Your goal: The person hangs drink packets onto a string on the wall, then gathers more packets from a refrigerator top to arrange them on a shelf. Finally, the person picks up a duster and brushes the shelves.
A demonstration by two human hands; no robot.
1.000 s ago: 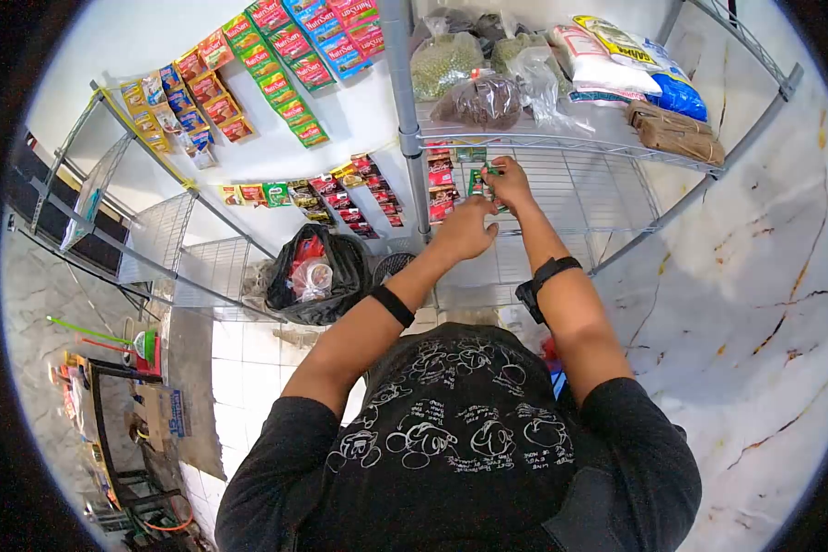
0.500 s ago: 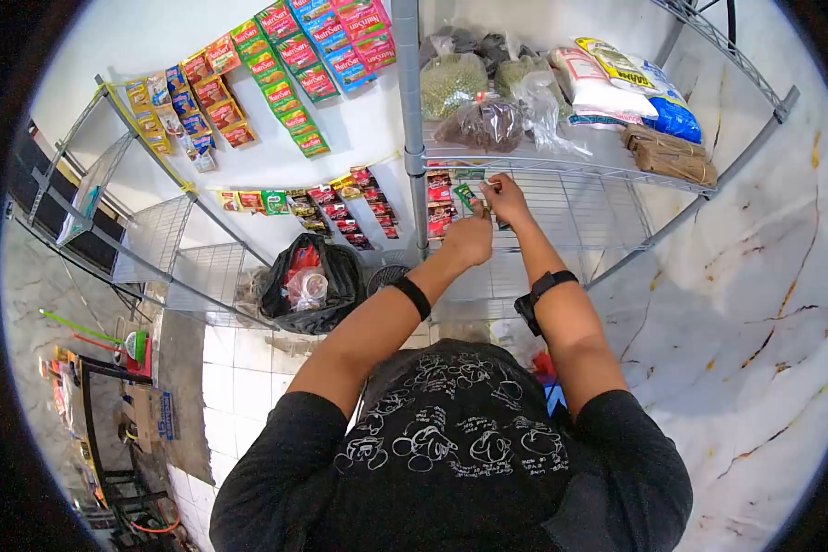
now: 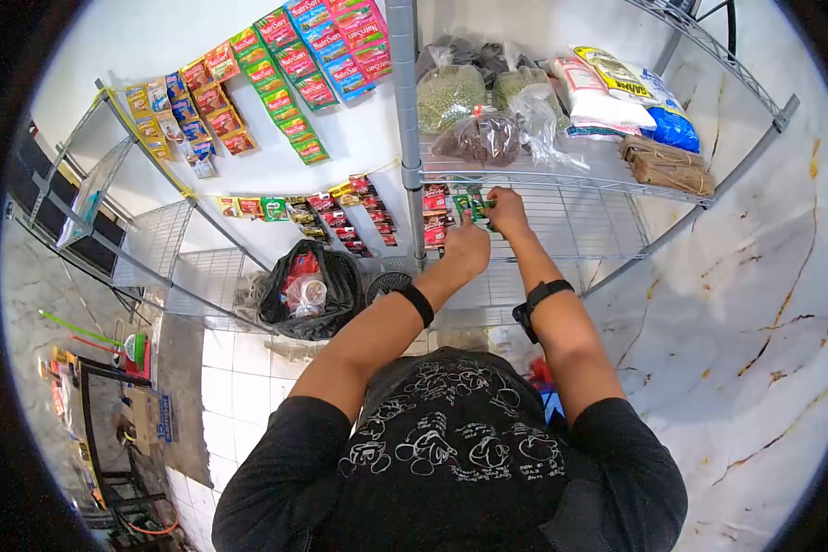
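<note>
A strip of small green sachets (image 3: 462,203) hangs below the wire shelf, beside the grey post. My right hand (image 3: 509,216) has its fingers closed at the right edge of these sachets, pinching one. Just below and to the left, my left hand (image 3: 467,247) reaches up with thumb and finger at the strip's lower part; its other fingers are curled in. Red sachets (image 3: 434,199) hang directly left of the green ones, next to the post. My hands partly cover the green strip's lower end.
On the shelf (image 3: 607,177) above my hands lie bags of green beans (image 3: 451,97), a bag of dark grains (image 3: 478,138), white packs (image 3: 607,101) and brown bundles (image 3: 667,166). Drink sachets (image 3: 294,64) hang on the left wall. A black bag (image 3: 311,290) stands lower left.
The green sachets and my right hand sit slightly lower in view. My right fingers have shifted against the sachets, and my left hand has moved slightly left. The camera view has tilted slightly.
</note>
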